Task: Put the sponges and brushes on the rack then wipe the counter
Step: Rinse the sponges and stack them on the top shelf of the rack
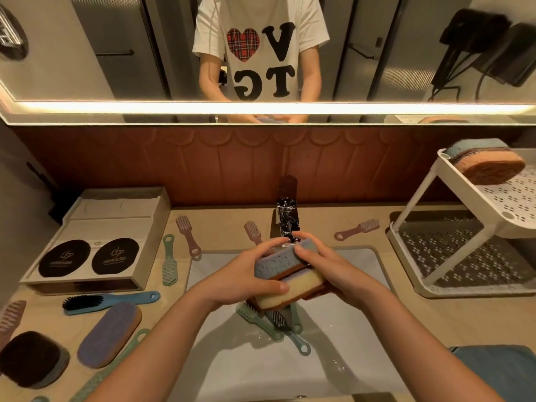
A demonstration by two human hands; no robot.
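Note:
Over the sink basin (pixel 362 274), my left hand (pixel 246 280) and my right hand (pixel 322 262) together clasp a stack of sponges (pixel 285 274), a blue one above a yellow one. Green brushes (pixel 269 323) lie in the basin under the stack. The white two-tier rack (pixel 435 175) stands at the right with sponges (pixel 487 162) on its upper shelf. Pink brushes (pixel 188 236) (pixel 358 229) lie on the beige counter (pixel 220 224). At the left lie a green brush (pixel 169 261), a blue-handled black brush (pixel 110 301), a purple sponge (pixel 111 333) and a dark round brush (pixel 30 358).
A chrome tap (pixel 287 219) rises behind the basin. A beige box (pixel 98 239) with two black discs sits at the left. A blue cloth (pixel 499 369) lies at the front right. A mirror spans the wall above, reflecting a person's torso and arms.

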